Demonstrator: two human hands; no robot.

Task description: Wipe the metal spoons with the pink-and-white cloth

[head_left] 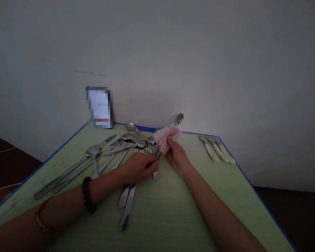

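A spoon is held up above the table, its bowl pointing away from me toward the wall. My left hand is closed, pinching the end of the spoon's handle. My right hand is closed on a pink and white cloth, which wraps around the spoon's handle below the bowl and hides that part. Under and beside my left hand lies a loose pile of metal cutlery, with several spoons and table knives. Handles of some pieces stick out toward me below my left wrist.
Several forks with pale handles lie side by side at the table's right edge. A phone-like screen, blurred out, leans against the wall at the back left. The light green table has a blue edge and meets the wall behind.
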